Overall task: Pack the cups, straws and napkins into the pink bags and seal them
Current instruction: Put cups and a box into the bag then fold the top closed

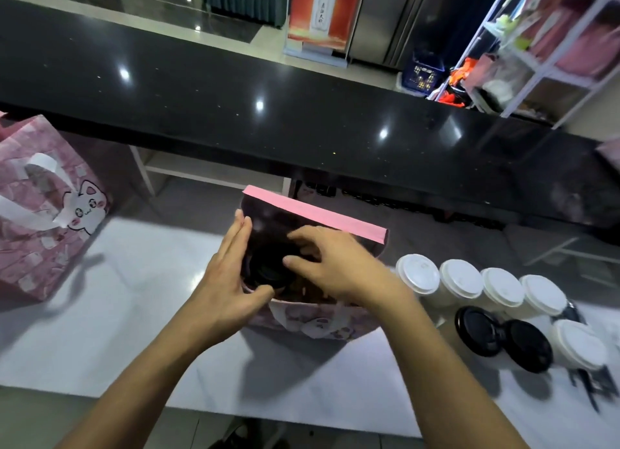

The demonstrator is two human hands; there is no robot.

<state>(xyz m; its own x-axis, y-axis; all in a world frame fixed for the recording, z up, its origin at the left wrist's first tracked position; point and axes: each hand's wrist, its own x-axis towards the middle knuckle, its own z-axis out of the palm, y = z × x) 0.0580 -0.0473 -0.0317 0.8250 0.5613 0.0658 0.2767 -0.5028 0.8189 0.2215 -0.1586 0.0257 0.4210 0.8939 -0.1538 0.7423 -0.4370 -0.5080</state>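
An open pink bag (315, 213) with a cat print stands in the middle of the white counter. A black-lidded cup (268, 274) sits inside it. My left hand (228, 280) grips the bag's left rim, thumb hooked over the near edge. My right hand (328, 264) reaches into the bag's mouth, fingers spread over the black lid; whether it grips the cup is unclear. To the right stand several white-lidded cups (417, 274) and two black-lidded cups (479, 331). Black straws (587, 381) lie at the far right.
A second pink cat-print bag (43, 213) with white handles stands at the left edge of the counter (134, 314). A raised black countertop (235, 106) runs behind. A white shelf rack (536, 45) stands at the upper right.
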